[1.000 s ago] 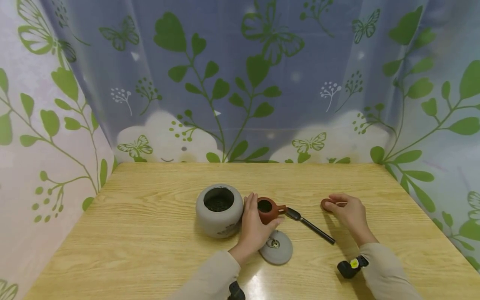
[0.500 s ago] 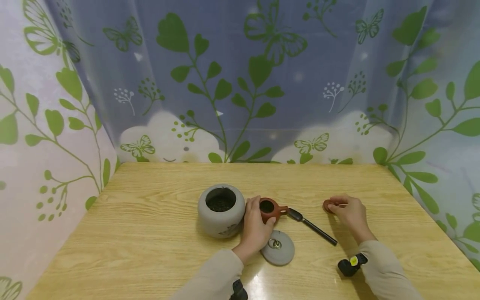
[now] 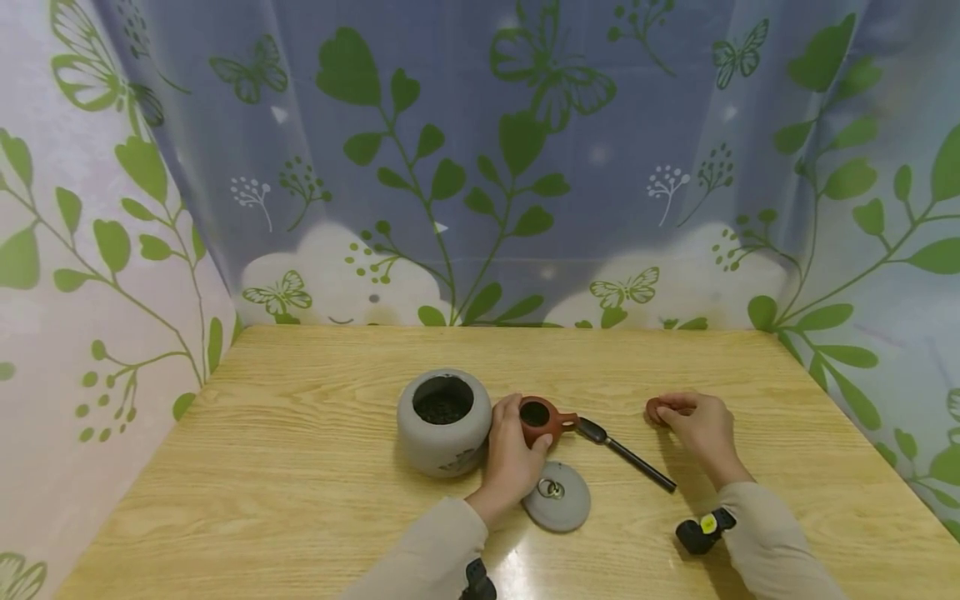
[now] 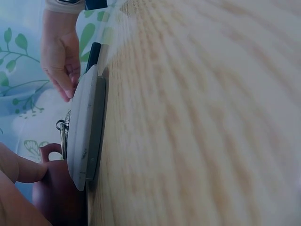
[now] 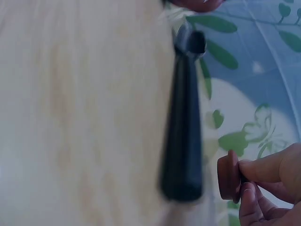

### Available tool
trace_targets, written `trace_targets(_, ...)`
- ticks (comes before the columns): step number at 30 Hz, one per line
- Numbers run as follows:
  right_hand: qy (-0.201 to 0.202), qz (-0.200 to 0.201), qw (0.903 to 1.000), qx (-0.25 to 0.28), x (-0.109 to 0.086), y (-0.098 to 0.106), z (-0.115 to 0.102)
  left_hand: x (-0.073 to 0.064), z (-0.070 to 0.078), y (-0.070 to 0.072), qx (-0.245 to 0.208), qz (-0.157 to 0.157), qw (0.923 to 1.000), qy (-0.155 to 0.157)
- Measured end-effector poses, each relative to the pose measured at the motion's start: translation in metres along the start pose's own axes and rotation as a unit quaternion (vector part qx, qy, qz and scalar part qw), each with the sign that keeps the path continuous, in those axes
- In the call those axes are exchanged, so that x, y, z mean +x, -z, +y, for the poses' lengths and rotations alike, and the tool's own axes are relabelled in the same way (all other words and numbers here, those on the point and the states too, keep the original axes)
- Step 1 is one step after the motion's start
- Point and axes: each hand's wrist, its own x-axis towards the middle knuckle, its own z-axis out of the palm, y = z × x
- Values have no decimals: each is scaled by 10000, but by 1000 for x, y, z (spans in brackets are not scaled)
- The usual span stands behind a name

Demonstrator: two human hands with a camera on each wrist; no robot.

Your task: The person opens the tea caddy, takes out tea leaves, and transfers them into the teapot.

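My left hand [image 3: 512, 454] holds a small red-brown clay teapot [image 3: 553, 429], thumb against its near side and fingers along its left; the pot is lidless and its handle points right. Further right, my right hand [image 3: 701, 429] pinches the round teapot lid [image 5: 229, 176] between thumb and fingers, with the lid's underside facing away from the hand. A grey jar [image 3: 431, 446] with dark contents stands open, just left of my left hand. Below the teapot lies the grey jar lid [image 3: 562, 508], its metal ring [image 4: 63, 136] upward.
A black scoop [image 3: 637, 460] lies slantwise on the wooden table [image 3: 262, 467] between the teapot and my right hand, its head close to the teapot handle. Behind the table's far edge hangs a leaf-patterned curtain [image 3: 420, 275].
My left thumb has drawn in against the teapot. The right hand stays almost in place, with the lid tilting slightly. The whole view has shifted a little.
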Motion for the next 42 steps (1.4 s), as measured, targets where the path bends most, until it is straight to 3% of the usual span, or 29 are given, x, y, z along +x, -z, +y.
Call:
trace_targets(10,233,-226,9985,442,-4,-6,-49,1,0,1,-51,34,10000,-50)
trace_targets(22,880,-684,9899,874,-16,-43,-104,2,-2,-1,5,94,9999,-126)
trace_targets(31,1028,-975,9852,969,-22,-64,-120,1,-2,0,-12,67,9998,-181)
trace_targets(42,1078,-1159,9850,693,-23,-78,-122,0,-2,2,23,29,9998,-174)
